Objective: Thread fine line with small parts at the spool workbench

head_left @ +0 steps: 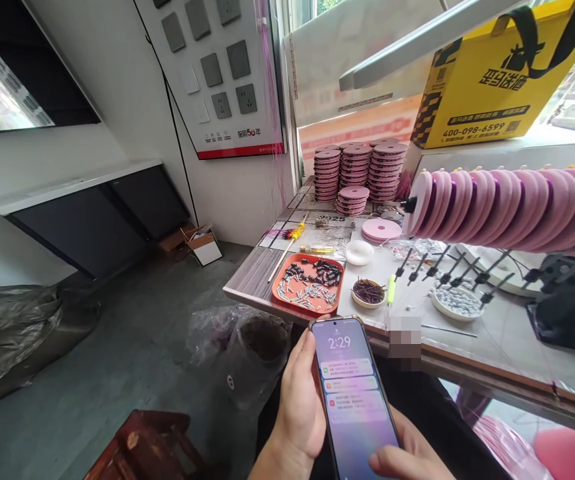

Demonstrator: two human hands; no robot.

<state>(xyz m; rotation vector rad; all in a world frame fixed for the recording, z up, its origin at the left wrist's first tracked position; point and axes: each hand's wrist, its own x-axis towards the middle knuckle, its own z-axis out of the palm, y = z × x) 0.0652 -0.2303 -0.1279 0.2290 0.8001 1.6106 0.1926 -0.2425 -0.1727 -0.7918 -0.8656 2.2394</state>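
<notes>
A smartphone (350,427) with its screen lit, showing 2:29 and several notifications, is in both of my hands, below the table's front edge. My left hand (301,403) wraps its left side, fingers partly hidden behind it. At the lower right edge, my right hand (410,448) grips the phone with the thumb over the screen. On the table nearby are an orange tray (308,308) of small black and silver metal parts and a shallow dish (368,304) of thin dark pieces. Beside that dish lies a bright green-handled tool (391,291).
Stacks of pink discs (356,163) stand at the back. A row of pink discs (507,207) on a rod spans the right, above a dish of whitish beads (457,313). A yellow bag (497,100) sits behind. A plastic-lined bin (260,357) and wooden stool (142,443) are on the floor.
</notes>
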